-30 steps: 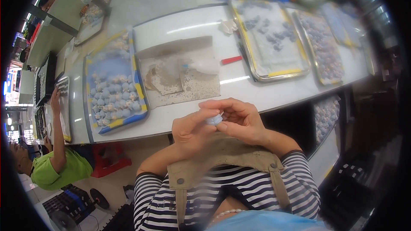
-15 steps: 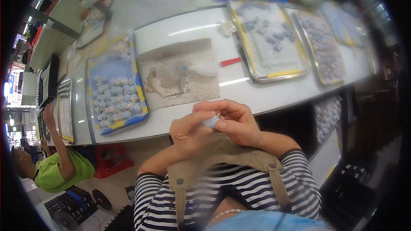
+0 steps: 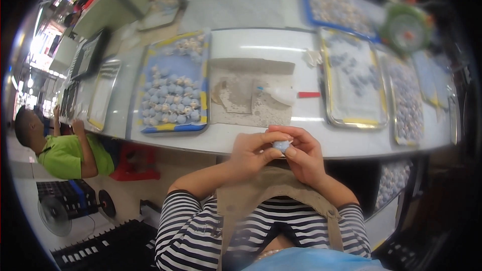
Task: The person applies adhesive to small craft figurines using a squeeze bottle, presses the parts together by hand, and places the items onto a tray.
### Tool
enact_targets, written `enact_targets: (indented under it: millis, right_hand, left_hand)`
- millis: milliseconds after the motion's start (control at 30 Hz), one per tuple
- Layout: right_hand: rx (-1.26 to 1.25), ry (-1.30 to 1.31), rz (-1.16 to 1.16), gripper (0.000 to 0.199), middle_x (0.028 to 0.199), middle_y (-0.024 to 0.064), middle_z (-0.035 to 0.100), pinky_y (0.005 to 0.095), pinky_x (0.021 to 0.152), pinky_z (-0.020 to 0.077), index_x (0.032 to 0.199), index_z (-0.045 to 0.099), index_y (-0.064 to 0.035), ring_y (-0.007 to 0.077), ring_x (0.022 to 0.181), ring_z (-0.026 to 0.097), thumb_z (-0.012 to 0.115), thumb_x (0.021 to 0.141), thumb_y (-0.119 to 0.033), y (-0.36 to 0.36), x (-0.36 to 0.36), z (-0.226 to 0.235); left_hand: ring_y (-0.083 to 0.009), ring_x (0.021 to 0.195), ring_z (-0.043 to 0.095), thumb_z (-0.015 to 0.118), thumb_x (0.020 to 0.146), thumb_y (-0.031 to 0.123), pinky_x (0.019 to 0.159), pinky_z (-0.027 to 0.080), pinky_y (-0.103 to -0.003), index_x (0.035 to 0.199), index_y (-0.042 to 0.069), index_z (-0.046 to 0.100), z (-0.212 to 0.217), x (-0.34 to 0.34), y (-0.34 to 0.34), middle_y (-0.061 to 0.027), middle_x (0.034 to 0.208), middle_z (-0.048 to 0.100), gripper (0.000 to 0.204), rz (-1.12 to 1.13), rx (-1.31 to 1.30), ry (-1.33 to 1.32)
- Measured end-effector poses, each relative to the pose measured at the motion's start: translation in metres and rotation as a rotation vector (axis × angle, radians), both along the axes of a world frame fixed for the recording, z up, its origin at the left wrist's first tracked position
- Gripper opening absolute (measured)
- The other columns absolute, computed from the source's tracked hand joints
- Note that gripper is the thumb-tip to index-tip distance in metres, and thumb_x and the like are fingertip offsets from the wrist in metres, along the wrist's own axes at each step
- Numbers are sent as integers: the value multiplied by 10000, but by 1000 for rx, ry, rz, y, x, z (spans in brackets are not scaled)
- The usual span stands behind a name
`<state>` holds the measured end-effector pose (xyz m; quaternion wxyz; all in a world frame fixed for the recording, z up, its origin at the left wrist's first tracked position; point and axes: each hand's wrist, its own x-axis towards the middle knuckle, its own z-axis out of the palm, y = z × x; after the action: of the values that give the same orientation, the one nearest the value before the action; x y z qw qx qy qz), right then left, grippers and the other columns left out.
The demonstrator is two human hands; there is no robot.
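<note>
— What do you have in hand at the bench's near edge?

— One small pale-blue round piece [image 3: 281,145]. Your left hand [image 3: 251,151] and right hand [image 3: 302,153] are brought together on it just off that near edge, above your apron, with fingertips of both pinching it from either side. What they are doing to its surface is too small to make out.

— And how far along does the work look, going left to right?

— At the bench's left end a narrow metal tray [image 3: 103,93] looks bare. Next to it the blue tray [image 3: 173,89] carries rows of similar balls across its middle, with open blue at its far and near ends. The grey work mat [image 3: 249,93] in front of you holds only scraps and a white tool with a red end [image 3: 288,95]. Right of it, the yellow-rimmed metal tray [image 3: 351,80] has a thin scatter of pieces toward its far half. My reading: many pieces are handled, one is under way, and tray room remains.
</note>
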<state>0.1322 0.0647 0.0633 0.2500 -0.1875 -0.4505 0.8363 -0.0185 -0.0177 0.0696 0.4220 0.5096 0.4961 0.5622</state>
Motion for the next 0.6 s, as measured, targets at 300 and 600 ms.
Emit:
enact_targets:
  millis: [300, 600]
  right_hand:
    - [-63, -90, -50, 501, 1245, 157, 456, 357, 986, 339, 1258, 369, 1, 255, 1173, 435, 547, 794, -63, 1, -31, -17]
    - [507, -519, -336, 226, 867, 92, 626, 262, 754, 419, 1009, 574, 8, 156, 820, 564, 586, 805, -90, 14, -83, -25]
  left_hand:
    - [-167, 569, 577, 658, 724, 218, 556, 454, -290, 950, 78, 643, -20, -212, -48, -84, 665, 616, 266, 896, -339, 845]
    - [-330, 780, 588, 629, 708, 239, 679, 455, -402, 871, 72, 607, -86, -416, 26, -149, 784, 618, 234, 837, -266, 1390]
